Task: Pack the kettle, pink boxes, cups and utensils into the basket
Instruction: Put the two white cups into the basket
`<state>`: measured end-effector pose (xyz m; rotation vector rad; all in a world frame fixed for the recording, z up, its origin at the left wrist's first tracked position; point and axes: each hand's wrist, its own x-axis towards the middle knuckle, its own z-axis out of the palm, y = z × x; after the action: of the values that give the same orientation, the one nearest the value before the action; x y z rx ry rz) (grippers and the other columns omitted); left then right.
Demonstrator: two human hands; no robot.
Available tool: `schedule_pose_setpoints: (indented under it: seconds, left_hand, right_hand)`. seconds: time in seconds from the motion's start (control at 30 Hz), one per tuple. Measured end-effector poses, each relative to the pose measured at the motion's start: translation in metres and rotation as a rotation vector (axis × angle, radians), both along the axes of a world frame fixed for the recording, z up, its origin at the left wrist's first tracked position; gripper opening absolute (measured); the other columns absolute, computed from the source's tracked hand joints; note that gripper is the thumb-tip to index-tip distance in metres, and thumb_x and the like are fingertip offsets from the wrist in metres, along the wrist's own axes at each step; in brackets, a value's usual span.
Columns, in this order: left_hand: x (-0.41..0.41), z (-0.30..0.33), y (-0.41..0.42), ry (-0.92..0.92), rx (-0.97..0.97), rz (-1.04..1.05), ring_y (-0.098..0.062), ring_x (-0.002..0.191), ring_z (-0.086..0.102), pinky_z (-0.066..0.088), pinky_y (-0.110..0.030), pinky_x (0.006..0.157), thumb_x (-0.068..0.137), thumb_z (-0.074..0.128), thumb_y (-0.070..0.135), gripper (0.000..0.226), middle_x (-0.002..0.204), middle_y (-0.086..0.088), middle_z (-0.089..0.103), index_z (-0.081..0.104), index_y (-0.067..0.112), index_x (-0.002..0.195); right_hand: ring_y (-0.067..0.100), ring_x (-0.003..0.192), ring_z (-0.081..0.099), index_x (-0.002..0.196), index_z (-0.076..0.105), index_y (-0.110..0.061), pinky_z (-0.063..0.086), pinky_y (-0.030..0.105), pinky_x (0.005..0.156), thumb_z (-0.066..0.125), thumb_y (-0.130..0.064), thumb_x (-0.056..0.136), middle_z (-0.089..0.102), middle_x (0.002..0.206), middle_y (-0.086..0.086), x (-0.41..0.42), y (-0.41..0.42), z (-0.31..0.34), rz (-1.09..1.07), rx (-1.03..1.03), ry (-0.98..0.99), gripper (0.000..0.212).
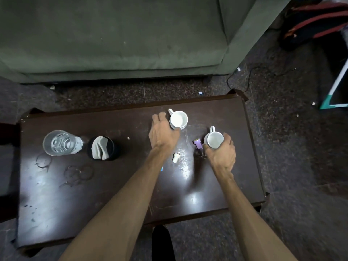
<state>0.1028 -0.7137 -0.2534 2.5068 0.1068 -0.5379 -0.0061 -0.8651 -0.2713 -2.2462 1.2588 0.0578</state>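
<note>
Dark, glossy low tabletop (56, 194) on a speckled floor, grey-green sofa (113, 34) behind it, a dark bag with red straps (316, 21) at far right. No basket, kettle or pink boxes in view; utensils not identifiable either.

Left hand (163, 134): fingers curled loosely against the near-left side of a white cup (178, 119), which stands upright on the tabletop, handle pointing away. Contact at the wall is seen, but a closed grip cannot be confirmed.

Right hand (222, 153): fingers wrapped around a second white cup (214, 140), mouth up and tilted slightly; whether it is off the tabletop cannot be told.

Other items on the tabletop: a clear water glass (61, 143) at left, a black container holding a grey cloth (102, 147) just beside it, a small white cap-like piece (176, 157) between the forearms, and a small purple-topped item (198, 143) just left of the right-hand cup.

Judgement: packing is at an early stage. Both cups are being collected and neither is in a basket. Everything else in the task remains to be found and packed.
</note>
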Motion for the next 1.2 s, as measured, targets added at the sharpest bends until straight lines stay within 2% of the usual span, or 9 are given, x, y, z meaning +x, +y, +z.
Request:
schedule_pose_setpoints:
  seconds: [0.1,0.2,0.47,0.53,0.63,0.77,0.87,1.03,1.2]
  left_hand:
    - [0.02,-0.004,-0.016,0.014,0.04,-0.07,-0.029,0.133,0.054,0.05,-0.043,0.105,0.083,0.083,0.042,0.078,0.143,-0.009,0.047,0.046,0.015,0.146]
    - [0.023,-0.01,-0.035,0.051,0.075,-0.139,-0.029,0.134,0.052,0.05,-0.041,0.105,0.082,0.083,0.046,0.084,0.144,-0.009,0.046,0.044,0.012,0.148]
    - [0.017,-0.018,-0.04,0.0,0.128,-0.154,-0.03,0.13,0.053,0.051,-0.041,0.103,0.086,0.082,0.034,0.074,0.142,-0.011,0.048,0.045,0.012,0.146]
    - [0.015,-0.014,-0.035,-0.002,0.083,-0.115,-0.03,0.129,0.054,0.05,-0.041,0.103,0.085,0.082,0.036,0.073,0.14,-0.012,0.05,0.048,0.011,0.144]
    - [0.007,-0.002,-0.021,-0.031,-0.014,-0.008,-0.03,0.124,0.056,0.051,-0.041,0.1,0.078,0.081,0.042,0.071,0.134,-0.01,0.053,0.054,0.013,0.137]
    - [0.0,0.022,0.013,-0.115,-0.111,0.058,-0.027,0.118,0.058,0.051,-0.038,0.094,0.07,0.084,0.044,0.064,0.123,-0.004,0.057,0.061,0.02,0.124]
    - [0.001,0.044,0.051,-0.152,-0.196,0.133,-0.027,0.111,0.06,0.051,-0.038,0.092,0.067,0.088,0.05,0.065,0.118,-0.002,0.058,0.064,0.021,0.119]
    - [0.01,0.078,0.122,-0.203,-0.271,0.25,-0.03,0.108,0.065,0.052,-0.037,0.09,0.068,0.09,0.047,0.065,0.119,0.0,0.054,0.063,0.024,0.123]
    - [0.02,0.112,0.213,-0.265,-0.31,0.381,-0.031,0.107,0.066,0.052,-0.042,0.094,0.07,0.089,0.039,0.063,0.12,-0.001,0.054,0.063,0.024,0.125]
  right_hand:
    - [0.04,0.116,0.062,0.131,0.058,-0.012,0.052,0.047,0.09,0.081,-0.05,0.078,0.065,0.125,0.015,0.003,-0.005,-0.007,-0.016,-0.005,-0.018,0.069]
    - [0.039,0.11,0.064,0.125,0.062,-0.014,0.051,0.043,0.086,0.083,-0.052,0.073,0.066,0.12,0.014,0.003,-0.011,-0.004,-0.01,0.014,-0.016,0.068]
    - [0.035,0.104,0.065,0.124,0.066,-0.019,0.043,0.033,0.081,0.086,-0.043,0.069,0.065,0.116,0.01,0.001,-0.01,0.019,0.013,0.025,-0.103,0.063]
    - [0.033,0.103,0.065,0.123,0.067,-0.021,0.041,0.031,0.08,0.087,-0.043,0.067,0.065,0.115,0.008,0.004,-0.003,0.029,0.025,0.031,-0.139,0.063]
    - [0.031,0.102,0.065,0.121,0.068,-0.022,0.045,0.032,0.082,0.088,-0.043,0.068,0.065,0.113,0.006,0.012,0.015,0.044,0.058,0.033,-0.19,0.06]
    - [0.027,0.103,0.066,0.12,0.068,-0.025,0.045,0.029,0.085,0.088,-0.049,0.071,0.065,0.114,0.003,0.031,0.052,0.066,0.113,0.037,-0.268,0.057]
    - [0.026,0.103,0.067,0.121,0.068,-0.027,0.053,0.038,0.093,0.088,-0.045,0.071,0.064,0.115,0.003,0.048,0.088,0.083,0.181,0.052,-0.313,0.057]
    - [0.026,0.103,0.068,0.121,0.069,-0.028,0.053,0.042,0.096,0.089,-0.045,0.071,0.064,0.115,0.002,0.075,0.151,0.112,0.304,0.064,-0.368,0.056]
    - [0.022,0.104,0.064,0.12,0.069,-0.028,0.051,0.037,0.096,0.089,-0.045,0.07,0.066,0.114,0.002,0.107,0.232,0.139,0.472,0.072,-0.388,0.057]
